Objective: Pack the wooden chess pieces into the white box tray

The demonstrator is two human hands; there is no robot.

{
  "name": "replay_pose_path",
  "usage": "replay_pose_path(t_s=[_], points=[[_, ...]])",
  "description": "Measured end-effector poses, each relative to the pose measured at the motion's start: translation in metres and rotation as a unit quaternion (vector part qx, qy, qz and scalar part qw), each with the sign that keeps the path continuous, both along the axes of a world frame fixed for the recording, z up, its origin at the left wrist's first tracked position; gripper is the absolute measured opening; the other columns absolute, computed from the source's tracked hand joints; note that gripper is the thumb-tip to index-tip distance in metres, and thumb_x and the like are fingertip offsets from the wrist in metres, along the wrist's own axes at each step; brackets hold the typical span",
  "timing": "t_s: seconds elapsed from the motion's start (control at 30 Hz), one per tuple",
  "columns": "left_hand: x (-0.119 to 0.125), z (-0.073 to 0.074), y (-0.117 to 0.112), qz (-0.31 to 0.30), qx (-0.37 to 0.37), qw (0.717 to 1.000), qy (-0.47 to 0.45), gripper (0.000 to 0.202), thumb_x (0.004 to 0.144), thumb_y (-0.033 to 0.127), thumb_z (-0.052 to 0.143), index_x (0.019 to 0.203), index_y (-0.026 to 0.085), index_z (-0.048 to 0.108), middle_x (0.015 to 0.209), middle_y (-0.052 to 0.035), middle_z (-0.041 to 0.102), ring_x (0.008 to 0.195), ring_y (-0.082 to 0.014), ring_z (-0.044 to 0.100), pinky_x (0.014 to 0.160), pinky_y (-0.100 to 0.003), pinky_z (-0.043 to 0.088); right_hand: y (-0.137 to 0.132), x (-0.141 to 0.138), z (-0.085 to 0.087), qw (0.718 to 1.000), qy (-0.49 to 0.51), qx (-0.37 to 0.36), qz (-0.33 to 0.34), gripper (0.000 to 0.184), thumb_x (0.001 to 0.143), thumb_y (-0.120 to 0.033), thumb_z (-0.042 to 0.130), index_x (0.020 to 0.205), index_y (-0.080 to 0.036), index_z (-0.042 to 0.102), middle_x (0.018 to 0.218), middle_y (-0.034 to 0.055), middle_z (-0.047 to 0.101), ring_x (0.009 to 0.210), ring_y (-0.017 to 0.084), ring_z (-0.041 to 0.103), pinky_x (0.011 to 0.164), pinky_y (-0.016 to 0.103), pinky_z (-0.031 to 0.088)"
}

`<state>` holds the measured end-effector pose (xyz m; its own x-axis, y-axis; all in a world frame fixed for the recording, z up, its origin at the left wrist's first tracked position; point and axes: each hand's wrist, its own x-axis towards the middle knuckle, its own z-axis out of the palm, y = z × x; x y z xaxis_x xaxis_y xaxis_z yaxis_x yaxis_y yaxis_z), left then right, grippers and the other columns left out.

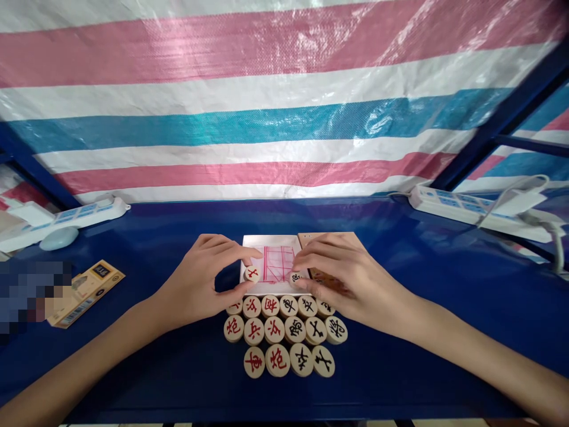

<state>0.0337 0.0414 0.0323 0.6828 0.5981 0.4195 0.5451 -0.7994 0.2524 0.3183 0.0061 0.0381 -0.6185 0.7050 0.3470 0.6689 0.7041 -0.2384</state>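
My left hand (pixel 198 276) is closed, thumb and fingertips around a red-marked Chinese chess piece (pixel 252 273) at the left side of a shallow white box (pixel 271 240). On the right side, my right hand (pixel 340 270) pinches a black-marked Chinese chess piece (pixel 296 277), partly covered by the fingers. A paper with a pink-red grid (pixel 279 261) lies inside the box. In front of the box, several round wooden pieces (pixel 278 360) stand in rows, red-marked ones left and black-marked ones right. My hands partly hide the outer pieces of the back row.
Behind my right hand is a brown box lid (pixel 349 238). A small printed carton (pixel 91 290) lies on the blue table (pixel 178 379) at left, beside a blurred patch. Power strips (pixel 84 216) and a pale mouse (pixel 59 238) lie farther back, before a striped sheet (pixel 267 124).
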Motion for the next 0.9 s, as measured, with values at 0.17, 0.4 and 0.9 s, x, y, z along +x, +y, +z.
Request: replay_pose_path(t_s=[0.17,0.4,0.9], points=[[0.0025,0.0046,-0.0068,-0.022,-0.018,0.999,0.025,0.019,0.095,0.029,0.055,0.112,0.027,0.063,0.111,0.0010,0.067,0.104,-0.0184,0.057,0.091,-0.037,0.035,-0.0027,-0.0040,0.0043,0.999,0.009,-0.047,0.018,0.017,0.099,-0.030,0.049,0.103,-0.023,0.064,0.102,0.0023,0.069,0.102,0.020,0.060,0.093,0.039,0.041],[0.0020,0.0019,-0.0062,-0.049,-0.032,0.998,0.026,0.020,0.099,0.024,0.046,0.098,0.025,0.066,0.118,0.0012,0.064,0.116,-0.0188,0.053,0.096,-0.038,0.032,-0.0041,-0.0043,0.0040,0.998,0.020,-0.061,0.018,0.021,0.101,-0.029,0.045,0.097,-0.022,0.064,0.095,0.0028,0.067,0.094,0.019,0.060,0.089,0.038,0.041],[0.0008,0.0011,-0.0085,-0.040,0.007,0.999,-0.008,0.020,0.097,0.017,0.048,0.100,0.024,0.066,0.113,0.0004,0.066,0.109,-0.0180,0.057,0.093,-0.037,0.039,-0.0054,-0.0032,0.0059,1.000,0.006,-0.025,0.017,0.025,0.101,-0.029,0.043,0.118,-0.023,0.062,0.109,0.0044,0.068,0.106,0.020,0.061,0.096,0.039,0.042]])
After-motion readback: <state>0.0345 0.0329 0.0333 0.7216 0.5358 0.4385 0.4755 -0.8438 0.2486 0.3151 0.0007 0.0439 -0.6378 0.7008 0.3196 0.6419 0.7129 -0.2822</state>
